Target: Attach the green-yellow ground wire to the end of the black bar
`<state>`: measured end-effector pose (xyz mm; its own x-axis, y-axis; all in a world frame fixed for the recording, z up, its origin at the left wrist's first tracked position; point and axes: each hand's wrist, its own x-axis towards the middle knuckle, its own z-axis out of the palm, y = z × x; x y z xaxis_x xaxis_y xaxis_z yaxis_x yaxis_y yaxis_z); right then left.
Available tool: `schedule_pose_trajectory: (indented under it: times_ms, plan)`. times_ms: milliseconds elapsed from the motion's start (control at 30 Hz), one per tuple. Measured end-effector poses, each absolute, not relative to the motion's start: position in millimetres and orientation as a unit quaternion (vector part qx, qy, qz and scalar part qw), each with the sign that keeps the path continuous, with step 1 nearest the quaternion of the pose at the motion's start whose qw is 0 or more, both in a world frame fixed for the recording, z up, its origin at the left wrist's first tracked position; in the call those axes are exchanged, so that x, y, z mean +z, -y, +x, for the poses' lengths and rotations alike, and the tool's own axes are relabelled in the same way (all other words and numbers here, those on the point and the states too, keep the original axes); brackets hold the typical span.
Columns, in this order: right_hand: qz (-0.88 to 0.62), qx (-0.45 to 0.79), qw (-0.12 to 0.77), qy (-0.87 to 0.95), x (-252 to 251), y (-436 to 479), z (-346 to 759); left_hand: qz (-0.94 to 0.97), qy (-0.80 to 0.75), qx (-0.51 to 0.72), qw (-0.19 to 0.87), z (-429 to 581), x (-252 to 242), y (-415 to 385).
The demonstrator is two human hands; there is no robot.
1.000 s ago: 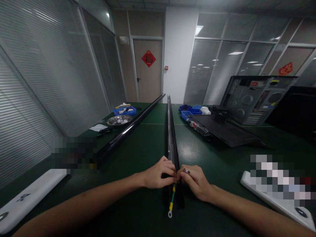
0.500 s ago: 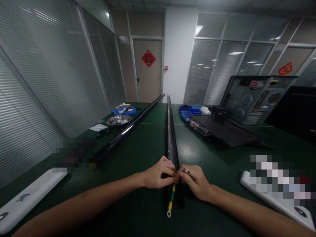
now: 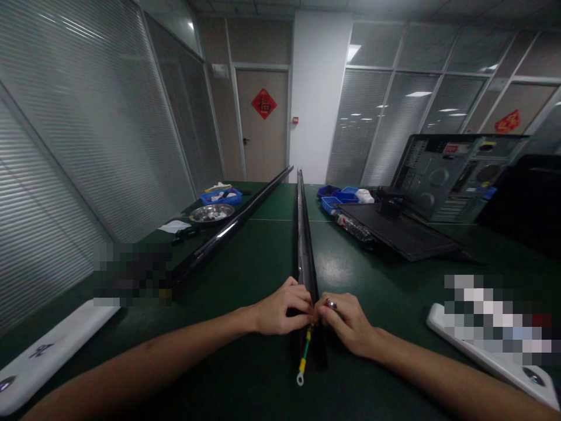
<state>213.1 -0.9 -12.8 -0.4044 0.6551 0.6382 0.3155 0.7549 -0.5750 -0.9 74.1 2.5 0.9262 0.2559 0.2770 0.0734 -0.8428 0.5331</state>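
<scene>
A long black channel-shaped rail (image 3: 305,257) runs away from me down the middle of the table. At its near end, my left hand (image 3: 284,310) and my right hand (image 3: 348,323) meet, fingertips pinched close together over the channel. Just below the fingertips, a short green-and-yellow earth wire (image 3: 306,349) with yellow sleeves points towards me, its bare ring terminal (image 3: 300,379) at the lower end. Its upper end lies at my fingertips, which hide whatever is pinched there. A ring is on a finger of my right hand.
A second black rail (image 3: 232,225) lies to the left, near a metal dish (image 3: 212,213) and a blue tray (image 3: 221,197). To the right are blue bins (image 3: 344,196), a black flat panel (image 3: 398,231) and an open computer case (image 3: 451,175). White devices (image 3: 56,354) flank my forearms.
Both my hands, the rail and the wire look the same. At the far right, the large dark panel beside the computer case has shifted slightly, and a fingertip at the picture's edge is gone.
</scene>
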Motion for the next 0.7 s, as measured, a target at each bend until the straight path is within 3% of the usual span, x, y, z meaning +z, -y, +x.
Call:
schedule_pose_trajectory:
  times_ms: [700]
  plan:
    - [-0.293,0.199,0.454,0.818,-14.2,-0.2,214.0,0.944,-0.088,0.169,0.27,-1.0,4.4,-73.3]
